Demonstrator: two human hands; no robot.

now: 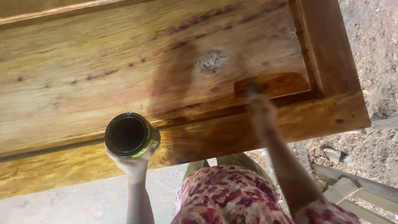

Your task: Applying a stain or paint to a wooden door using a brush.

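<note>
A large wooden door panel (83, 83) lies flat in front of me, with a raised frame along its near and right edges. My left hand (134, 164) holds an open round can (129, 135) with dark liquid inside, just above the panel's near edge. My right hand (261, 108) is blurred with motion and reaches onto the panel's right part; it seems to grip a small dark applicator (252, 88), too blurred to identify. A darker, wet-looking stained patch (273, 83) lies around that hand's tip.
Bare dirt ground (377, 62) lies to the right of the panel. Loose wooden planks (352, 186) lie at the lower right. Grey concrete floor (83, 199) shows below the panel's near edge. My floral-patterned clothing (232, 199) fills the bottom centre.
</note>
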